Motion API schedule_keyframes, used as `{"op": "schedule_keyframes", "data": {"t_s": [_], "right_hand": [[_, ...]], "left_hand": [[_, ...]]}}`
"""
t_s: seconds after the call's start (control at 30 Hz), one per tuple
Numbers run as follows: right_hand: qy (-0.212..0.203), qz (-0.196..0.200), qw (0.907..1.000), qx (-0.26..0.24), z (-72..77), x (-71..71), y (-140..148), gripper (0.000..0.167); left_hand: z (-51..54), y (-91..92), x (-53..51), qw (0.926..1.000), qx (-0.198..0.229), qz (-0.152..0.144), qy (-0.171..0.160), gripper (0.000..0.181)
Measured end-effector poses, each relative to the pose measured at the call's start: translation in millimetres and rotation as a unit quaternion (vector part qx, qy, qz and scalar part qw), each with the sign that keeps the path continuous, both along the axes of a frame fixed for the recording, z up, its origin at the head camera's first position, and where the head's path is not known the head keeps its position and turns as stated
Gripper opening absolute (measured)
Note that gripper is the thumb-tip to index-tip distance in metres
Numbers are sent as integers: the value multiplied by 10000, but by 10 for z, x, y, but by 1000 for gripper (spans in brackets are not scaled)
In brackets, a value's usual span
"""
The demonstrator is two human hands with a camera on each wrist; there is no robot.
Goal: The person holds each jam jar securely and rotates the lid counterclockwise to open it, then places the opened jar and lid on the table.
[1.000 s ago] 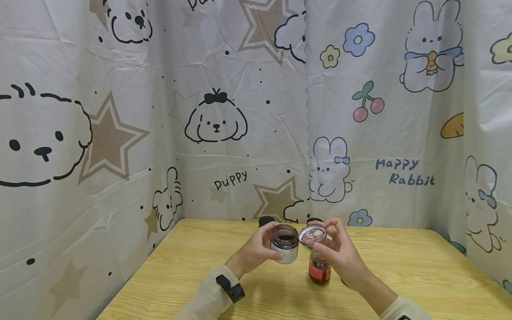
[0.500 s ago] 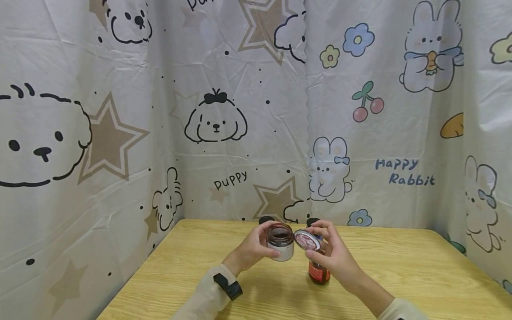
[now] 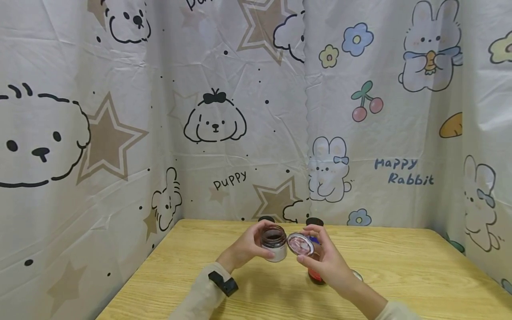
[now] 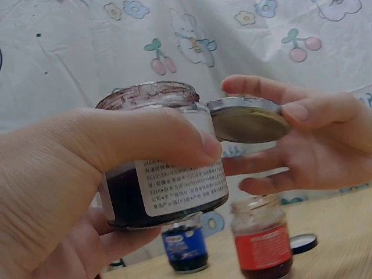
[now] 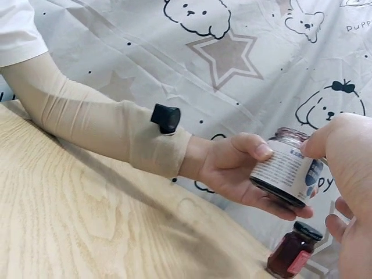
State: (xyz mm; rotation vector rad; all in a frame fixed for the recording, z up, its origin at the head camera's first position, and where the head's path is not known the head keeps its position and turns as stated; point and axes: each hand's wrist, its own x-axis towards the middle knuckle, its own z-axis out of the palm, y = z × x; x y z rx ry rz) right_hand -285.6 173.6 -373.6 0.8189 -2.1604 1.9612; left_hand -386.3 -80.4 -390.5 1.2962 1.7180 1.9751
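Note:
My left hand point(image 3: 249, 245) grips a glass jar point(image 3: 274, 252) with a white label above the table, thumb across its front. The jar is uncovered and tilted a little, its threaded neck smeared dark red and dark contents inside. In my right hand point(image 3: 329, 263) a round metal lid point(image 3: 301, 245) is pinched by its edge, close beside the jar's mouth. Its stained underside faces the head camera. The left wrist view shows the lid's gold-coloured outer face point(image 4: 247, 123). Whether lid and rim touch, I cannot tell.
An uncovered red-labelled jar point(image 4: 263, 247) stands on the wooden table point(image 3: 160, 271) below my right hand, a loose lid point(image 4: 303, 243) beside it. Farther back is a blue-labelled jar point(image 4: 185, 250). A black-capped jar with a red label point(image 5: 293, 251) stands beyond my left hand. Patterned curtains surround the table.
Both hands have shifted left with the jar and lid, the right one also slightly down. The loose lid on the table now shows past my right wrist.

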Motion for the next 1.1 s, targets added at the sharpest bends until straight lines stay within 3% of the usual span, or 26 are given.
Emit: {"op": "schedule_keyframes", "data": {"t_s": [0.17, 0.3, 0.63, 0.8, 1.0, 1.1], "right_hand": [[271, 155, 9994, 160, -130, -31, -68, 72], [248, 85, 9995, 171, -233, -45, -114, 72], [109, -286, 9991, 286, -463, -104, -220, 75], [110, -614, 9966, 535, -557, -125, -290, 72], [683, -847, 9874, 1148, -684, -158, -338, 70], [958, -1049, 9794, 1434, -724, -177, -359, 73]], "left_hand": [[-56, -99, -65, 9991, -230, 366, -53, 71], [-110, -168, -106, 9959, -481, 772, -24, 68], [-293, -316, -214, 9812, -1059, 1598, 237, 61], [-381, -366, -256, 9758, -1333, 1697, 355, 60], [-437, -382, -264, 9721, -1567, 1718, 315, 59], [-460, -383, -264, 9740, -1594, 1598, 200, 59]]}}
